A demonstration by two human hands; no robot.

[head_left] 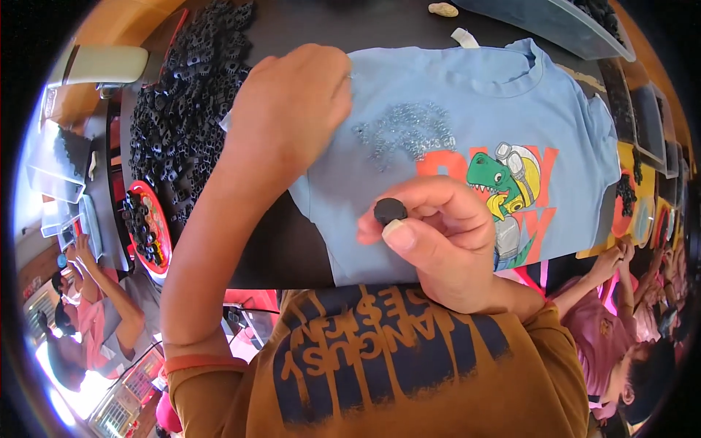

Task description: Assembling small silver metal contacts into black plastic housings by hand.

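Between the thumb and fingertips of my right hand (445,241) is a small round black plastic piece (390,211), held above the lower edge of a light blue T-shirt (350,241). The shirt lies spread on the dark table and has a green dinosaur print. On it rests a loose heap of small shiny metal springs (409,128). My left hand (296,102) is over the shirt's left side, beside a big pile of black plastic parts (190,87). Its back faces up and its fingers are bent down out of sight, so what they hold is hidden.
At the table's left edge a red-rimmed dish (162,226) holds black pieces. A clear plastic bin (555,25) stands at the far right, near a small beige object (443,9). Other people (613,321) work on the right, and another (109,306) on the left.
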